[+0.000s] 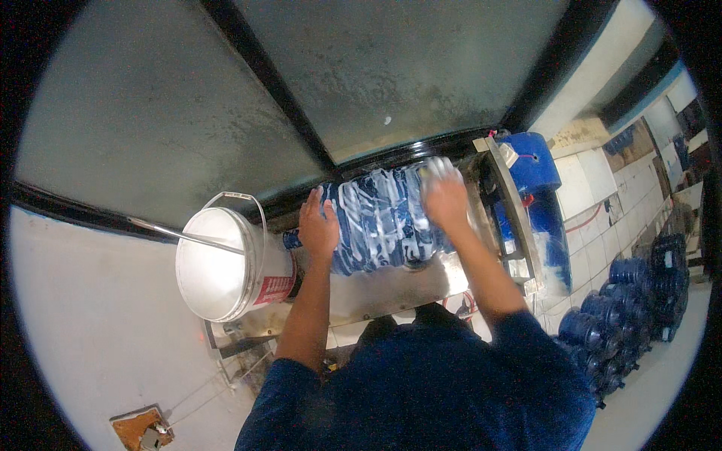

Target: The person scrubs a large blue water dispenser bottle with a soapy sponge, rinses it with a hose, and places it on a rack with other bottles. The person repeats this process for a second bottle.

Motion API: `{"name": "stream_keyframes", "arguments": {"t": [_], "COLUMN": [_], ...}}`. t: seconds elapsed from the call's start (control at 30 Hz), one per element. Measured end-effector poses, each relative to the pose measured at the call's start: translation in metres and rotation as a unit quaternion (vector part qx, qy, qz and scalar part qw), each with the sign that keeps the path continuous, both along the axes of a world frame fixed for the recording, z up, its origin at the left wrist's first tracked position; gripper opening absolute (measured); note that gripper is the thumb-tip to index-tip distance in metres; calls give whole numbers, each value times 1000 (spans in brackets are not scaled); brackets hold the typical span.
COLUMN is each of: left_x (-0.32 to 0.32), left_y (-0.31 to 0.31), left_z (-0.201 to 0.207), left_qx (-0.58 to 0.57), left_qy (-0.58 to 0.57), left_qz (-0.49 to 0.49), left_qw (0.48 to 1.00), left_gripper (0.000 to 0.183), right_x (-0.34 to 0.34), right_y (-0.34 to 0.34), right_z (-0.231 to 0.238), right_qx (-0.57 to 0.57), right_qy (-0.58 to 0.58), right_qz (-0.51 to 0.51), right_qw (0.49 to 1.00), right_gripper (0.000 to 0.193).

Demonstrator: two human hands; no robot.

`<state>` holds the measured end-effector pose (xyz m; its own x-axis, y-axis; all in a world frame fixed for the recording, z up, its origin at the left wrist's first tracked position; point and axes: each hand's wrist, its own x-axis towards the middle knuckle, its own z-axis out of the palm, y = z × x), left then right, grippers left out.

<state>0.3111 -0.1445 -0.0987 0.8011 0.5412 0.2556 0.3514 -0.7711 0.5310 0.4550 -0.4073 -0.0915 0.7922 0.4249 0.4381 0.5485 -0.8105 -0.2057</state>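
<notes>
A large blue water jug [380, 218], streaked with white suds, lies on its side on a metal bench, its neck pointing left. My left hand [319, 225] rests against the jug's shoulder by the neck, fingers stretched out and holding nothing else. At the base end, my right hand [445, 197] presses on the jug's upper side. White foam covers its fingers, and they are blurred by motion. A small yellowish patch shows beside them, but whether it is something held I cannot make out.
Left of the jug stands a white bucket [214, 263] with a metal rod [188, 237] across its top. The metal bench [368, 295] has a raised frame at right. Beyond it is a blue tank [538, 203]. Several blue jugs [602, 323] stand at far right. Frosted panes [421, 75] rise behind.
</notes>
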Motion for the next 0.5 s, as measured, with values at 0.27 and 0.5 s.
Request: {"name": "stream_keyframes", "arguments": {"t": [0.27, 0.5], "left_x": [7, -15], "left_y": [7, 4], "left_z": [-5, -9], "left_qx": [-1, 17], "left_qy": [-38, -91], "left_qz": [-33, -36], "left_qw": [999, 995], "left_gripper": [42, 46], "right_x": [-99, 5], "right_y": [-88, -37], "right_z": [-162, -36], "right_qx": [308, 168], "right_qy": [194, 105], "right_qz": [-236, -105], "right_qw": [901, 975], "right_gripper": [46, 45]}}
